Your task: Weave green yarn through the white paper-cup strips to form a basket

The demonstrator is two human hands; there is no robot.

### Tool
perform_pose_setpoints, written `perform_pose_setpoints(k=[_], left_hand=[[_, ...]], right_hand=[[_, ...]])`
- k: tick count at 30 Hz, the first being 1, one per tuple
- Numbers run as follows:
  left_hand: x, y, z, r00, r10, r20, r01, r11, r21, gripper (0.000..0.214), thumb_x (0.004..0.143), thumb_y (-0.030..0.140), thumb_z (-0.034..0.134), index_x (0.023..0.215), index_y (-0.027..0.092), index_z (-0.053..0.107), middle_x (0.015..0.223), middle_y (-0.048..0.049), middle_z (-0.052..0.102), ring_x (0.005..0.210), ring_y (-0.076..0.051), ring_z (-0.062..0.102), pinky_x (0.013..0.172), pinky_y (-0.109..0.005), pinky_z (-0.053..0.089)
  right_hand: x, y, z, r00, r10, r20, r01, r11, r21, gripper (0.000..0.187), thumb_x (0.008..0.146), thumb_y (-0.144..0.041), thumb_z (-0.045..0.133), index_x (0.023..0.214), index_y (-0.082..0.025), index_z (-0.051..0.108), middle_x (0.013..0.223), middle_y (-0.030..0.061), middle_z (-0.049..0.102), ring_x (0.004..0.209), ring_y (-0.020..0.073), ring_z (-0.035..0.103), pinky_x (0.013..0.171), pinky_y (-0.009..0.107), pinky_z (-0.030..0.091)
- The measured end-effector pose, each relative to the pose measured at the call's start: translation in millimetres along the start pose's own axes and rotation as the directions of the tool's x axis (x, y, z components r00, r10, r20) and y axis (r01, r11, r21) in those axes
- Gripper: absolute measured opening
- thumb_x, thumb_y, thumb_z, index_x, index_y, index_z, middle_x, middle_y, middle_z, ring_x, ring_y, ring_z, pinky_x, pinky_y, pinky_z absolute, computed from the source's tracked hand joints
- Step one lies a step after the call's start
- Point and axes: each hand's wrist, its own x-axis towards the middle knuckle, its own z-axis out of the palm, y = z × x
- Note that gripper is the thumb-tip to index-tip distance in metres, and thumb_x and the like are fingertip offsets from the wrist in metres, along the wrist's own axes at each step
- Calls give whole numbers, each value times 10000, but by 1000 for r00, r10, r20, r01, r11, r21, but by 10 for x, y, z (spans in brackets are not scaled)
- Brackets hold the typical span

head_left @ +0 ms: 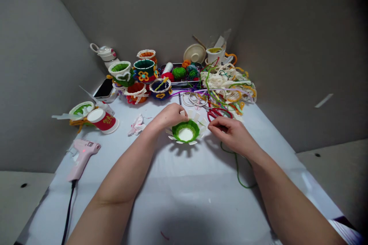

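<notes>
A white paper cup cut into splayed strips (186,133) stands on the table, with green yarn woven around its base. My left hand (169,115) grips its far left rim. At the cup's right strips, my right hand (230,131) pinches the green yarn (240,168), which trails toward me across the table under my right wrist.
Several finished yarn-wrapped cups (143,71) stand at the back, beside a tray of yarn balls (179,72) and a tangle of cords (230,84). Red scissors (217,113) lie just behind my right hand. A pink glue gun (82,157), a red cup (102,120) and a phone (104,88) sit to the left.
</notes>
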Motion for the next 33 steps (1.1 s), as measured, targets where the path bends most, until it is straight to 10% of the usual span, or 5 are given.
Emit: perform_pose_setpoints(k=[9, 15, 23, 33], left_hand=[[36, -5, 83, 1000, 30, -8, -30, 997, -71, 247, 699, 343, 593, 814, 154, 702, 680, -22, 639, 603, -125, 533, 525, -219, 363], [-58, -21, -105, 971, 56, 233, -40, 997, -72, 211, 711, 272, 572, 879, 168, 645, 814, -14, 641, 627, -115, 573, 542, -201, 409], [-94, 75, -157, 917, 326, 232, -313, 945, -89, 437, 723, 353, 620, 1120, 171, 622, 1037, -49, 660, 866, -153, 583, 711, -213, 426], [52, 5, 80, 910, 342, 234, -340, 939, -50, 209, 683, 313, 633, 794, 152, 709, 656, 18, 626, 623, -108, 514, 575, -205, 355]], right_hand=[[42, 111, 247, 985, 69, 158, -58, 996, -75, 235, 819, -202, 445, 770, -178, 673, 691, 16, 678, 608, 140, 555, 571, 219, 362], [52, 105, 296, 984, 106, 145, -108, 994, 2, 148, 721, -131, 496, 719, -174, 637, 704, 17, 694, 673, 164, 610, 597, 216, 391], [49, 57, 320, 984, 52, 168, -59, 998, 34, 140, 717, -128, 489, 690, -173, 619, 699, 12, 690, 663, 165, 608, 588, 221, 387], [36, 57, 328, 973, 87, 214, -80, 996, -38, 157, 707, -141, 513, 754, -179, 657, 693, 10, 691, 657, 168, 616, 572, 216, 373]])
